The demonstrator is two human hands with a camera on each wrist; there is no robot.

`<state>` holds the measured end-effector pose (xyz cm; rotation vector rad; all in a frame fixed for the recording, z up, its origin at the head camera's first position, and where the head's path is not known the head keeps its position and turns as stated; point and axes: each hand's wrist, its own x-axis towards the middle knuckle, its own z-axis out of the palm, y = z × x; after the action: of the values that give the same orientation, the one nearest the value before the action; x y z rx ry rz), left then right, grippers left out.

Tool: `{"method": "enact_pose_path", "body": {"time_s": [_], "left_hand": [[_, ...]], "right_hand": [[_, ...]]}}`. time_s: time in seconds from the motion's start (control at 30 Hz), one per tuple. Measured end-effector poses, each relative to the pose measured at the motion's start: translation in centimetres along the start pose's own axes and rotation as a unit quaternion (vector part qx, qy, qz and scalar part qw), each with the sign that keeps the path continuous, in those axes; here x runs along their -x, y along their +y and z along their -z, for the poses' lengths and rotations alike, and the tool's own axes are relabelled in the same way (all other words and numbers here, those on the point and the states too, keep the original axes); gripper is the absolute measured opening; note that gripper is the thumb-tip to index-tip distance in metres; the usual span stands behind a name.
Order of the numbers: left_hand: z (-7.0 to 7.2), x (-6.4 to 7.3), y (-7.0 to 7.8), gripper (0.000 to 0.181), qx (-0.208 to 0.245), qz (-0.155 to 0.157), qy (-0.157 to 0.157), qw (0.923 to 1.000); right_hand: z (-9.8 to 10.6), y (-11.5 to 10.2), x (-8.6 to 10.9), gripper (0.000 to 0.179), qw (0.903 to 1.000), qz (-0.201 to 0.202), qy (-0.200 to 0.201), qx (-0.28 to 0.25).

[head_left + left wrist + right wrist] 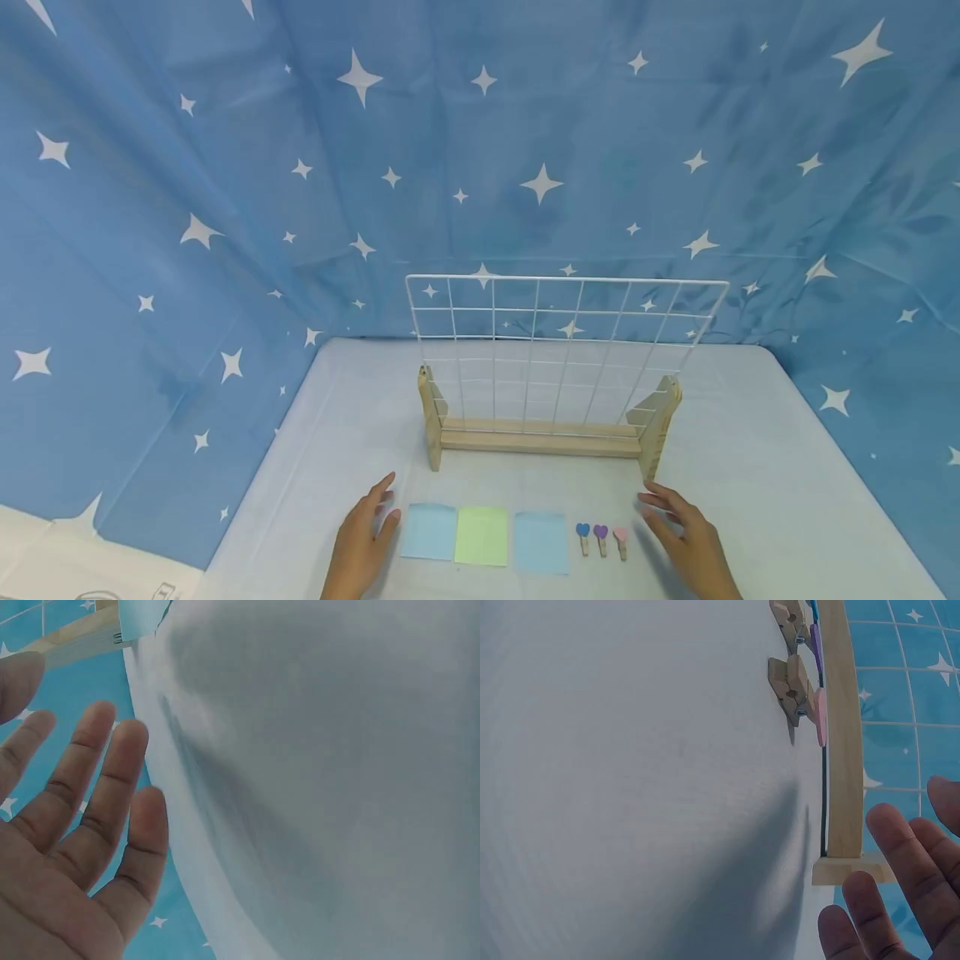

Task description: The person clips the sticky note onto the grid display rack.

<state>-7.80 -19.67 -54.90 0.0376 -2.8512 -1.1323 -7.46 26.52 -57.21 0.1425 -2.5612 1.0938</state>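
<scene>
My left hand (362,537) is beside a blue sticky note (429,532), its fingers relaxed and holding nothing. A green sticky note (482,536) lies right of that one, then a second blue sticky note (541,542). Three small wooden clothespins follow in a row, topped with a blue heart (583,529), a purple heart (601,531) and a pink heart (620,534). To the right of the pink one is my right hand (688,542), fingers loosely extended, nothing in it. The right wrist view shows the pink-heart clothespin (793,690) from the side.
Behind the notes stands a white wire grid (555,350) in a wooden stand (540,443). A white cloth covers the table (360,417). Blue curtains with white stars (480,167) hang behind and at both sides.
</scene>
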Motion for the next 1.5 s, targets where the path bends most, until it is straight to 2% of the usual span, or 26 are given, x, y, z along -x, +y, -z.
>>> {"method": "enact_pose_path", "body": {"time_s": [0.2, 0.6, 0.77, 0.97, 1.2, 1.3, 1.5], "left_hand": [[0.0, -0.1, -0.1, 0.051, 0.032, 0.018, -0.015, 0.9992], [-0.5, -0.6, 0.0, 0.053, 0.039, 0.074, -0.046, 0.9954], [-0.6, -0.9, 0.0, 0.05, 0.031, 0.081, -0.05, 0.995], [-0.6, -1.2, 0.1, 0.048, 0.036, 0.096, -0.06, 0.9929], [-0.6, -1.6, 0.3, 0.041, 0.035, 0.089, -0.07, 0.9929], [-0.7, -1.7, 0.3, 0.038, 0.038, 0.092, -0.068, 0.9927], [-1.0, -1.9, 0.4, 0.033, 0.031, 0.103, -0.062, 0.9923]], "right_hand": [[-0.5, -0.5, -0.2, 0.04, 0.9998, 0.003, -0.009, -0.015], [-1.3, -1.2, -1.0, 0.031, 0.9973, 0.007, -0.035, -0.064], [-1.7, -1.3, -1.3, 0.029, 0.9953, -0.002, -0.059, -0.076], [-1.9, -1.8, -1.7, 0.024, 0.9909, -0.032, -0.099, -0.085], [-2.2, -2.2, -2.5, 0.017, 0.9871, -0.042, -0.14, -0.067], [-2.3, -2.0, -2.9, 0.014, 0.9814, -0.042, -0.171, -0.075], [-2.4, -1.4, -3.8, 0.017, 0.9611, -0.033, -0.253, -0.107]]}}
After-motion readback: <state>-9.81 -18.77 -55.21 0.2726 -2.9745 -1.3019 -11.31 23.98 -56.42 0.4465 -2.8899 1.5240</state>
